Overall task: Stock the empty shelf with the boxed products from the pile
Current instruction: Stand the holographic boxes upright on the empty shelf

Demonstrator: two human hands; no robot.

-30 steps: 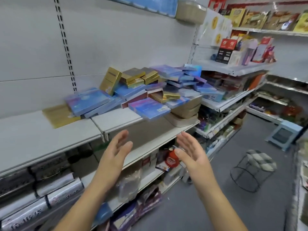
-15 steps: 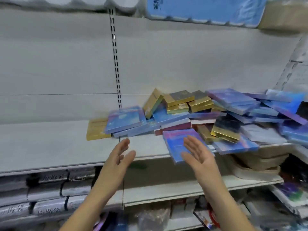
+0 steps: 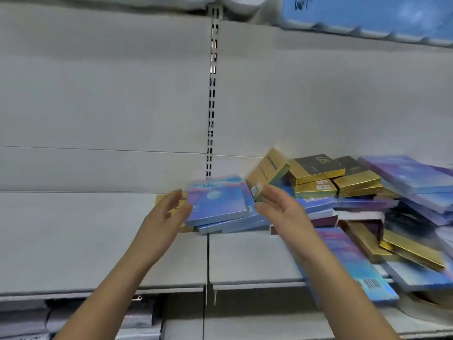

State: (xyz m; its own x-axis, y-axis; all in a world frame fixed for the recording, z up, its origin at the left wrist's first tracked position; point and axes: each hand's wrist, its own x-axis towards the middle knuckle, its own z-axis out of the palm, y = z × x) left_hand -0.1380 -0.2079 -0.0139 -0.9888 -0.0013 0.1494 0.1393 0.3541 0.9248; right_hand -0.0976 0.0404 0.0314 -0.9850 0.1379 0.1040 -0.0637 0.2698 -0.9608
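Observation:
A pile of flat boxes, blue-purple and gold, lies on the right half of the grey shelf. At the pile's left end a blue-pink box lies on top of other blue boxes. My left hand is at that box's left edge, its fingers straight and its fingertips at the box. My right hand is at the box's right edge, palm turned inward, fingers straight. Neither hand grips the box. A gold box leans tilted just behind my right hand.
The shelf's left half is bare. A slotted upright runs up the back wall behind the box. Blue packs sit on the shelf above. Dark wrapped packs fill the shelf below at the left.
The view has turned left and closed in on the shelf. Both hands have reached forward and up from below the shelf edge to either side of the blue-pink box.

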